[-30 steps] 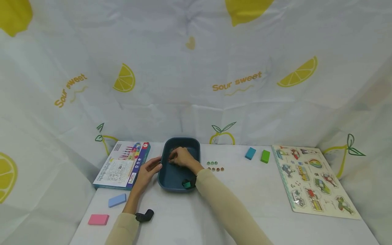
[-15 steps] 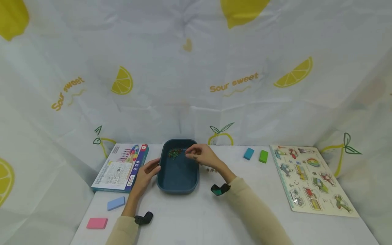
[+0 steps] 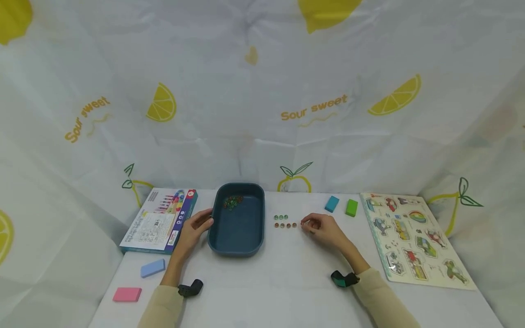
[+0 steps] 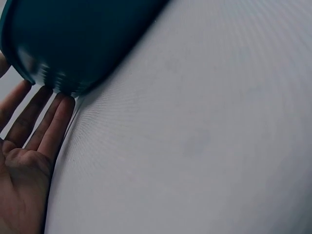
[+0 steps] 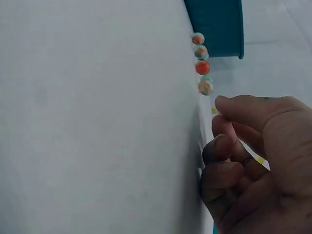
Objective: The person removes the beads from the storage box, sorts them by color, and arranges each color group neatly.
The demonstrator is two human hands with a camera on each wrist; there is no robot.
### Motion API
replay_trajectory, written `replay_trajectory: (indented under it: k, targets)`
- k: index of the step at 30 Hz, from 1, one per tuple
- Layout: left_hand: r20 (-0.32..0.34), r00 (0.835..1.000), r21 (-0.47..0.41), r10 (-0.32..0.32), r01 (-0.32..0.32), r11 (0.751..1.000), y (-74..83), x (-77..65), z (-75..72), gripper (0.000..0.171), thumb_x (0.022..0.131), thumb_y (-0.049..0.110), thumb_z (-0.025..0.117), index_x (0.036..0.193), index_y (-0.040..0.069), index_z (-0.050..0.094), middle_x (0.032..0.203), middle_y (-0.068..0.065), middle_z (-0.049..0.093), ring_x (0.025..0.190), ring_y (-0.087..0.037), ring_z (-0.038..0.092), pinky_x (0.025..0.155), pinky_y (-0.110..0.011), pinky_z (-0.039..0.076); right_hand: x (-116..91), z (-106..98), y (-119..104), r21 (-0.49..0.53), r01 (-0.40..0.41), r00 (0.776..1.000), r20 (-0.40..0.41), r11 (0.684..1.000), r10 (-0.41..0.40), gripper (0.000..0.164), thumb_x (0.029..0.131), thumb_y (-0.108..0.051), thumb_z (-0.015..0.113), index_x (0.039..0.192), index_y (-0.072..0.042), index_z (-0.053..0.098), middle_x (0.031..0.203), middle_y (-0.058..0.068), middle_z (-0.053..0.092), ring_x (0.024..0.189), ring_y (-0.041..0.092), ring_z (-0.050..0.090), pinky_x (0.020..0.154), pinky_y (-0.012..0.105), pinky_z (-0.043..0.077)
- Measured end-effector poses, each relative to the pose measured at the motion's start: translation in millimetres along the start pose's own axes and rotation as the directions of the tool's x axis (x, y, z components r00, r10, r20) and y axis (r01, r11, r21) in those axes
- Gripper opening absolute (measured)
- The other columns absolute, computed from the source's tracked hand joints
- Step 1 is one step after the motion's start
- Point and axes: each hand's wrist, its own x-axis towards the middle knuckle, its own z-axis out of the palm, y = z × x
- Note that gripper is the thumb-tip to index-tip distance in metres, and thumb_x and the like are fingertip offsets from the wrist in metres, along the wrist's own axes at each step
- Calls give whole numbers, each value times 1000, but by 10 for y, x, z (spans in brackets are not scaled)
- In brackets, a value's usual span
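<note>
My left hand (image 3: 192, 233) rests against the left side of a dark blue rectangular tray (image 3: 235, 251). In the left wrist view its fairly straight fingers (image 4: 57, 122) touch the tray's outer wall. A cluster of small red and green marbles (image 3: 232, 202) lies at the tray's back left. Right of the tray, green marbles (image 3: 280, 217) form a short row, with a row of reddish marbles (image 3: 288, 225) in front. My right hand (image 3: 326, 231) is at this row's right end, thumb and forefinger pinched, a reddish marble at the tips. The right wrist view mostly hides that marble.
At the left lies a boxed set (image 3: 157, 223), with a light blue block (image 3: 152, 268) and a pink block (image 3: 127, 294) before it. A blue block (image 3: 331, 204), a green block (image 3: 351, 207) and a picture puzzle board (image 3: 416, 239) lie at the right. A lemon-print curtain (image 3: 246, 100) stands behind.
My right hand has come out of the tray with a marble and moved right, down to the end of the reddish row. My left hand has stayed against the tray.
</note>
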Motion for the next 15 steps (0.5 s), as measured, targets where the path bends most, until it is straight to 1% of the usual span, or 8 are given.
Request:
replay_trajectory:
  k: [4, 9, 12, 15]
  targets:
    - [8, 1000, 10, 9, -9, 1000, 1, 23, -14, 47, 107, 25, 65, 150, 10, 57, 156, -18, 58, 127, 7, 60, 104, -11, 51, 6, 57, 35, -49, 14, 1000, 1, 999, -14, 10, 96, -13, 77, 106, -15, 79, 78, -5, 64, 67, 8, 51, 60, 22, 44]
    - [-10, 1000, 16, 6, -6, 1000, -4, 19, -21, 46, 106, 25, 66, 149, 10, 58, 155, -18, 59, 126, 7, 61, 103, -11, 51, 31, 96, 10, -56, 14, 1000, -7, 998, -14, 13, 96, -14, 77, 109, -13, 79, 79, -4, 66, 67, 8, 52, 59, 22, 44]
    - [-13, 1000, 14, 11, -11, 1000, -11, 8, -13, 46, 106, 24, 66, 149, 9, 58, 154, -18, 59, 126, 5, 61, 103, -11, 51, 23, 79, 12, -32, -15, 1000, -8, 999, 14, 19, 96, -16, 78, 115, -12, 78, 81, -3, 67, 69, 9, 54, 61, 21, 46]
    - [-7, 1000, 14, 20, -20, 1000, -21, -12, 0, 46, 106, 23, 65, 149, 8, 58, 154, -19, 59, 127, 4, 61, 103, -12, 51, 16, 34, 5, 41, -48, 999, -24, 998, 49, 24, 97, -18, 78, 120, -10, 76, 84, 0, 68, 71, 9, 55, 61, 21, 47]
